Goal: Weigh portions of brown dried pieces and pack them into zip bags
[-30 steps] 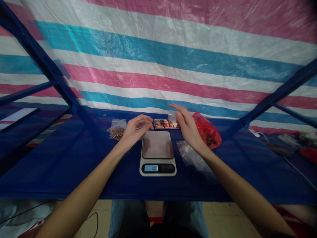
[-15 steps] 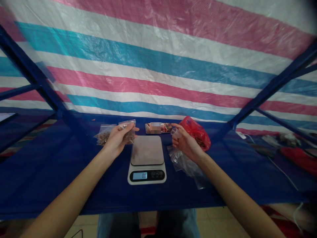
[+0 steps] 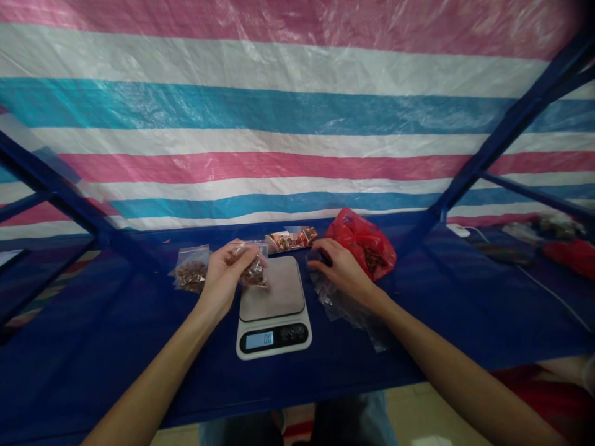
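Observation:
My left hand [image 3: 225,276] is closed on a small clear bag of brown pieces [image 3: 253,271], held at the left rim of a white kitchen scale [image 3: 273,303] whose display reads 0.0. A second small filled bag [image 3: 190,274] lies on the blue table just left of that hand. My right hand [image 3: 338,267] rests palm down, fingers curled, on a pile of empty clear bags [image 3: 346,306] to the right of the scale. What its fingers grip is hidden. A red plastic bag [image 3: 362,243] with brown contents sits just behind that hand.
A phone [image 3: 291,239] lies flat behind the scale. The blue table [image 3: 139,347] is framed by blue metal bars [image 3: 502,133] with a striped tarp behind. A white cable and dark and red items [image 3: 562,251] lie far right.
My left hand has lowered the small filled bag toward the scale's left rim. My right hand dropped from a raised pinch onto the pile of clear bags. The camera tilted.

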The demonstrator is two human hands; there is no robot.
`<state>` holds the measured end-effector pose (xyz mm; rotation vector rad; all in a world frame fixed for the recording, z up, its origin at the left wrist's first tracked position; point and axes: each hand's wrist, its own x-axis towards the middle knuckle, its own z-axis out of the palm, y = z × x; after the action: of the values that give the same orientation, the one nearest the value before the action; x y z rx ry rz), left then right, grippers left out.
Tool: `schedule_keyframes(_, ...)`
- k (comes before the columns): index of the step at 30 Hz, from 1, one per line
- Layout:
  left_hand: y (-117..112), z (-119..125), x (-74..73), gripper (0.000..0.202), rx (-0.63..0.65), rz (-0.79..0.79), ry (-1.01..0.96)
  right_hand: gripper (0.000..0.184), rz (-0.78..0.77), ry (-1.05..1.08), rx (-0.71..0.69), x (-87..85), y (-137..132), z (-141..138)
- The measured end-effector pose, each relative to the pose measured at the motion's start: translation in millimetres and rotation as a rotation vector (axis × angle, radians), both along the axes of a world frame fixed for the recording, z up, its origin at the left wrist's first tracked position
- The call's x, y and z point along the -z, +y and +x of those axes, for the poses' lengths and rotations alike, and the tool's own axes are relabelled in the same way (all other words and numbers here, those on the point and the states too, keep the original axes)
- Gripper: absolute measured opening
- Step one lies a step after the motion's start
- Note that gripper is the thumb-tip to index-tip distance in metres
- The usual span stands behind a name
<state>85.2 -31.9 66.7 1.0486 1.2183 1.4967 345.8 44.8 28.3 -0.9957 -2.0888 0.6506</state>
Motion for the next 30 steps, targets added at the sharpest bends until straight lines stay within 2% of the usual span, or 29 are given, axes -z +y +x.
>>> schedule_keyframes(3, 4, 20, 0.2, 0.030, -0.022, -0.035, -0.012, 0.018, 0.011, 0.175, 0.005, -16.5, -12, -11)
schedule_keyframes(7, 9, 51, -1.8, 0.029, 0.034, 0.053, 0.125, 0.031, -0.293, 0.423, -0.166, -34.9, -26, -41)
schedule_keyframes(11, 6, 65, 0.7, 0.041, -0.076, 0.158, 0.268, 0.032, -0.508, 0.722, -0.143, -29.3, -31, -60)
schedule_keyframes(15, 1, 62, 8.1, 0.038, -0.057, 0.137, 0.200, 0.029, -0.655, 0.853, -0.097, -15.0, -37, -59)
schedule_keyframes(21, 4, 54, 13.0, 0.027, -0.013, 0.130, 0.028, 0.028, -0.657, 0.875, -0.086, -16.7, -38, -54)
schedule_keyframes(26, 4, 54, 9.2, 0.027, 0.044, 0.120, 0.010, 0.025, -0.587, 0.872, -0.086, -17.6, -34, -53)
schedule_keyframes(30, 5, 55, 12.0, 0.024, 0.081, 0.090, 0.026, 0.024, -0.622, 0.835, -0.145, -13.3, -36, -55)
